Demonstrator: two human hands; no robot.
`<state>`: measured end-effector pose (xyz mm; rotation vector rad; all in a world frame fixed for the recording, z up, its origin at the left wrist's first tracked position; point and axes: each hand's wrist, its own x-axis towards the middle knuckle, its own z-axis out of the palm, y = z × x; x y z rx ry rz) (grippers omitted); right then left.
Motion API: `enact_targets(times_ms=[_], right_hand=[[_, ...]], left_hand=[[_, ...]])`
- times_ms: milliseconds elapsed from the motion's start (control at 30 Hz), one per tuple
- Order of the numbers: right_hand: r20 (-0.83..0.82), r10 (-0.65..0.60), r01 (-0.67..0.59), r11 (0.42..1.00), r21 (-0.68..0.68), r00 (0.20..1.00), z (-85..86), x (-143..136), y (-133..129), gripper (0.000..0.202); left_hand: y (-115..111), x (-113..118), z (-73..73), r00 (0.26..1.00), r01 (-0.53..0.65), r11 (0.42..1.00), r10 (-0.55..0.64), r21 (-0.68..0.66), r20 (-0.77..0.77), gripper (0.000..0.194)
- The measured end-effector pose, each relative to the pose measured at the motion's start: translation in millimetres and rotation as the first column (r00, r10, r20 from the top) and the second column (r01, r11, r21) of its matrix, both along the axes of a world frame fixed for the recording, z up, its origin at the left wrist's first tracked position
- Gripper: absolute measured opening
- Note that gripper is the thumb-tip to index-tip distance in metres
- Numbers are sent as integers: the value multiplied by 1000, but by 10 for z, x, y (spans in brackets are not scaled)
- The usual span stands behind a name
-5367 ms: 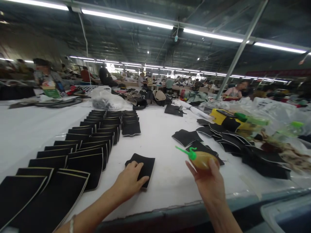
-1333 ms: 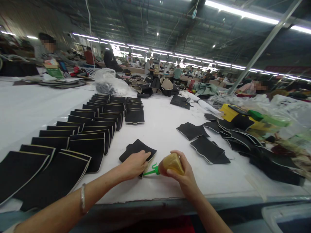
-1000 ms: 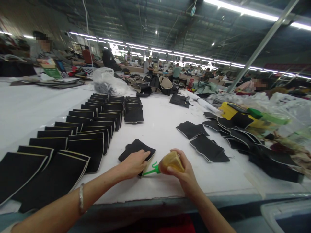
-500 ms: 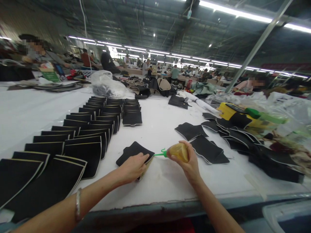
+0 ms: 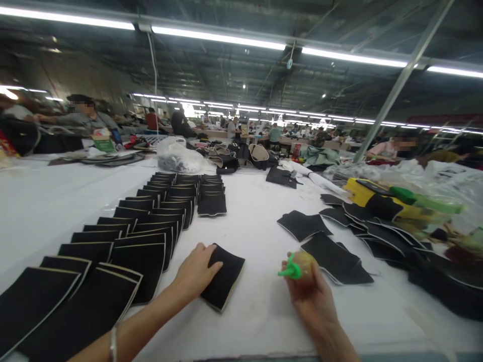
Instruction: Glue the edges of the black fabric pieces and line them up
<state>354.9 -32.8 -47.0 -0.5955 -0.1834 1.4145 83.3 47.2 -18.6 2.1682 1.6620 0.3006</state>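
My left hand (image 5: pixel 198 271) grips a folded black panel (image 5: pixel 225 276) by its left side, thumb lying across the top. The panel rests on the white table, its right edge pale. In my right hand (image 5: pixel 315 294) is a squeeze bottle of yellowish liquid (image 5: pixel 305 264) with a green nozzle (image 5: pixel 290 270). The nozzle points left, apart from the panel. Left of my hands, overlapping rows of folded black panels (image 5: pixel 139 256) with pale edges run away from me. Flat black panels (image 5: pixel 335 256) lie beyond my right hand.
A yellow box (image 5: pixel 356 191) stands at the right among clear plastic bags (image 5: pixel 449 176) and a heap of black pieces (image 5: pixel 385 236). A bagged bundle (image 5: pixel 181 155) and bag parts (image 5: pixel 258 155) lie at the table's far side. Several people work in the background.
The bottle's nozzle has left the panel's edge, and my right hand has turned it and drawn it right and nearer. The panel, spread partly open before, is now folded over under my left hand.
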Motion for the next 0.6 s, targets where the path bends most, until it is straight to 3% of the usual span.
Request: enact_targets(times_ms=[67,167,267,367,500,600], right_hand=[[-120,34,-28,998,54,992,-16,97,-2,59],[-220,96,-58,983,175,971,-41,193,-48,64],[-260,131,-62,965,255,957,-55,248,-107,68],[-286,152,-67,956,287,946,-46,284,-136,74],[-315,169,-72,952,297,934,-11,317,-157,79],[-348,167,-63,955,290,922,4,339,-185,79]], left_hand=[[97,-108,-38,986,-160,987,162,31,-44,40],[243,-218,-79,915,-265,931,325,-250,241,28],[362,-217,-42,721,-207,820,496,-534,483,20],[527,-123,38,575,-203,802,562,-562,594,20],[921,55,66,278,-274,766,642,-582,714,21],[1233,164,31,92,-326,719,671,-614,736,10]])
